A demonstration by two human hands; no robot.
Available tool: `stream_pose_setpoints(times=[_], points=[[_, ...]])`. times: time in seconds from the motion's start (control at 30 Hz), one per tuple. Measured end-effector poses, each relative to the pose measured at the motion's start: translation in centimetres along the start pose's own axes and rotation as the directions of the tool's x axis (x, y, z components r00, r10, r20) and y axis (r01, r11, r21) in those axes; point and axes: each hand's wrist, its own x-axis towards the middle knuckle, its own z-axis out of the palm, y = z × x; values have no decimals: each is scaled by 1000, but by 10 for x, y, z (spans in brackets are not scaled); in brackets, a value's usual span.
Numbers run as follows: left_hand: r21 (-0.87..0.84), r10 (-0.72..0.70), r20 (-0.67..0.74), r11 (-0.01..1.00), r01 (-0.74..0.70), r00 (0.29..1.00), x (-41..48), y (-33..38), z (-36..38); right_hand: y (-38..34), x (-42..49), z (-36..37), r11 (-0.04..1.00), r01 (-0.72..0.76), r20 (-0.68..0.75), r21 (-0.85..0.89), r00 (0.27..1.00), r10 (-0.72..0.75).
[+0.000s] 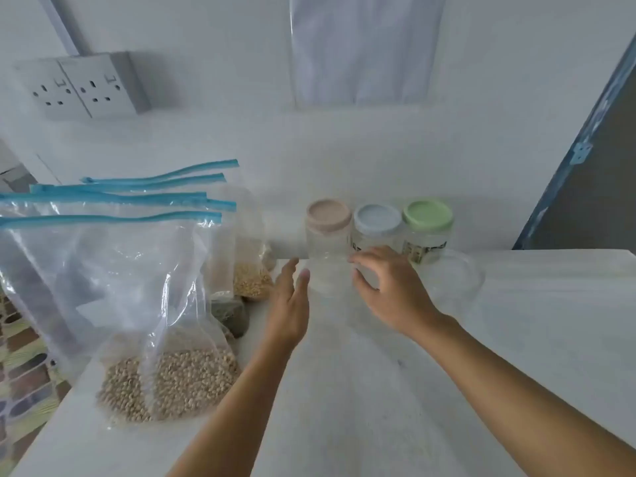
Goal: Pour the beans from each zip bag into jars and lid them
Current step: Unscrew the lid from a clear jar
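Note:
Three clear jars stand in a row at the back of the white table [378, 390]: one with a beige lid [328, 215], one with a pale blue lid [377, 217], one with a green lid [427, 212]. All look empty. My left hand [289, 301] reaches with straight fingers just left of the beige-lidded jar's body [327, 263], close to it or lightly touching. My right hand [389, 287] hovers at its right side with spread, loosely bent fingers, holding nothing. Several zip bags with blue seals stand at the left; the nearest [165, 373] holds pale beans.
A bag of yellowish grains [251, 277] and a darker bag [230, 315] sit behind the nearest one. A clear shallow dish [454, 277] lies right of the jars. A double wall socket [79, 87] is up left; a blue door frame [578, 156] is at the right.

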Motion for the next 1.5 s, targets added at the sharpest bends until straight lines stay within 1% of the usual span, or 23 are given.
stream_pose_setpoints(times=[0.07,0.13,0.2,0.27,0.4,0.47,0.57,0.67,0.77,0.87,0.97,1.03,1.1,1.17,1.23,1.27,1.3,1.37,1.43,1.5], points=[[-168,-101,30,980,105,994,6,-2,4,0,9,12,991,38,55,-129,998,-32],[-275,-135,109,948,161,985,9,-2,7,-2,16,24,975,67,153,-212,988,-35],[-324,-164,180,921,216,970,10,-5,7,-1,20,34,957,114,201,-268,978,-60],[-350,-186,206,903,250,961,10,-10,5,0,19,37,946,137,192,-295,978,-82],[-346,-210,185,900,264,960,3,-20,-5,-4,13,39,954,184,157,-237,976,-149],[-304,-203,198,917,257,959,-13,-23,-10,-7,3,37,967,190,157,-168,974,-164],[-260,-187,257,932,254,948,-43,-29,-15,-11,-21,28,986,167,169,-24,972,-160],[-202,-137,364,954,222,921,-69,-30,-22,-14,-46,14,984,148,167,97,972,-163],[-164,-109,466,964,207,878,-89,-31,-23,-12,-73,-1,979,118,168,167,975,-146],[-147,-65,531,975,168,845,-104,-30,-15,-7,-97,-18,972,76,183,221,976,-118],[-127,-20,578,985,114,816,-114,-25,-3,-2,-112,-35,969,24,200,247,977,-75],[-85,28,601,996,28,799,-118,-25,6,-1,-119,-41,973,-23,230,229,973,-31],[-22,79,611,996,-83,788,-119,-28,19,-1,-124,-41,970,-102,293,222,956,34],[35,104,563,988,-150,820,-121,-30,33,-5,-125,-39,938,-245,370,246,918,143],[46,128,499,984,-174,857,-121,-32,46,-11,-120,-34,897,-366,387,248,886,254],[18,137,490,986,-167,861,-120,-32,50,-12,-117,-32,895,-390,377,217,879,292],[-10,145,495,987,-162,857,-118,-33,53,-13,-113,-30,905,-390,357,171,881,312],[-33,164,508,985,-172,846,-114,-36,56,-13,-109,-26,937,-338,292,87,908,300],[-23,164,517,984,-178,840,-110,-38,56,-13,-110,-23,957,-282,245,61,934,259],[-7,169,524,981,-194,835,-106,-41,57,-11,-110,-22,971,-230,225,59,951,211]])
